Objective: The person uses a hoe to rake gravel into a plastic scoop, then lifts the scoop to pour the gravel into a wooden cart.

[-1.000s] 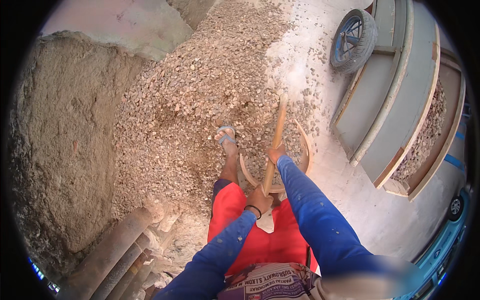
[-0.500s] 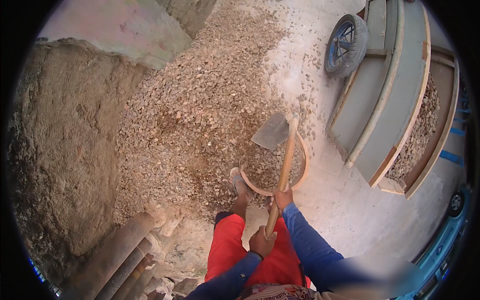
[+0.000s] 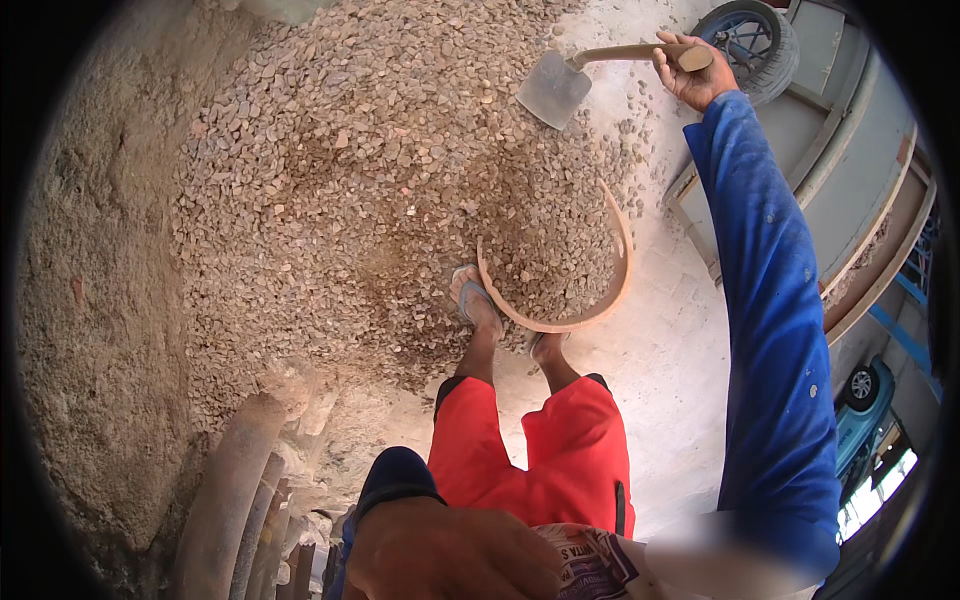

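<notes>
My right hand (image 3: pixel 690 75), in a blue sleeve, is stretched far forward and right, loosely round the end of the wooden handle of a hoe (image 3: pixel 615 52). The hoe's flat grey blade (image 3: pixel 556 92) is at the right side of the gravel pile (image 3: pixel 370 160). My left hand (image 3: pixel 450 550) is close in front of my body, holding no visible tool; its fingers cannot be made out. Just in front of my feet, a container with an orange rim (image 3: pixel 570 325) is full of gravel, its far side hidden among the stones.
A wheelbarrow-like cart (image 3: pixel 840 170) with a blue-spoked wheel (image 3: pixel 745 50) stands at the right. Rough wall or rock (image 3: pixel 100 250) borders the left. Pipe-like pieces (image 3: pixel 235 480) lie at the lower left. A blue vehicle (image 3: pixel 862 410) is at the far right.
My left hand has left the handle and come back to my body. My right arm has swung forward and right, carrying the hoe away from the container.
</notes>
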Motion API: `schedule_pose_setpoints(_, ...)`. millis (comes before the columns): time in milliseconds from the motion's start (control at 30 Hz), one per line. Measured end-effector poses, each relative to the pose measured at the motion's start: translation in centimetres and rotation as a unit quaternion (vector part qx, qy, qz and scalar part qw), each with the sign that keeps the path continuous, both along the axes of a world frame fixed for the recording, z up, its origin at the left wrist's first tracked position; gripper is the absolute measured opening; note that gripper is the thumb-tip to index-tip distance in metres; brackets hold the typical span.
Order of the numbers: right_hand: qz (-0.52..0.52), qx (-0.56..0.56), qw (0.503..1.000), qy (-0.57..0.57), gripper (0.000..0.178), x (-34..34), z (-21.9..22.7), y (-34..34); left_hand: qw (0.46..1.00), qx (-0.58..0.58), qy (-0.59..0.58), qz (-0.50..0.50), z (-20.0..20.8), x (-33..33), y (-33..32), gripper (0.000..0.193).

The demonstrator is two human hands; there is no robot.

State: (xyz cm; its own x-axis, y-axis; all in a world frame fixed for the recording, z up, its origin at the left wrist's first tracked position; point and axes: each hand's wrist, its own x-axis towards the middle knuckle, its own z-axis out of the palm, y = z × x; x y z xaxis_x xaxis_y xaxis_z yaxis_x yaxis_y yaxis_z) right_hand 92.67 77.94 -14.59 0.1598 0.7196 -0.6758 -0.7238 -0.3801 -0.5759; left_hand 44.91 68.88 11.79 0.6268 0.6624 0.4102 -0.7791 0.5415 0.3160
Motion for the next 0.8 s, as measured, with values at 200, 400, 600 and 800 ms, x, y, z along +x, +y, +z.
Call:
schedule_pose_setpoints(200,0.052,0.023,0.998,0.001,0.051,6.2,-2.3,-4.0,0.994,-0.068,0.057,-0.068,-8.8,-4.7,1.6,0.051)
schedule_pose_setpoints(400,0.056,-0.387,0.878,-0.276,0.056,-2.1,-17.2,-20.5,0.636,-0.363,0.68,-0.023,-41.4,-8.3,-8.2,0.035)
schedule_pose_setpoints(600,0.265,-0.503,0.736,-0.368,0.06,-4.7,-31.9,-39.3,0.555,-0.342,0.742,-0.157,-65.0,-9.4,-17.1,0.034)
schedule_pose_setpoints(800,0.135,-0.42,0.872,-0.213,0.054,-4.6,-38.4,-44.4,0.441,-0.423,0.791,-0.013,-71.7,-1.1,-19.6,0.056)
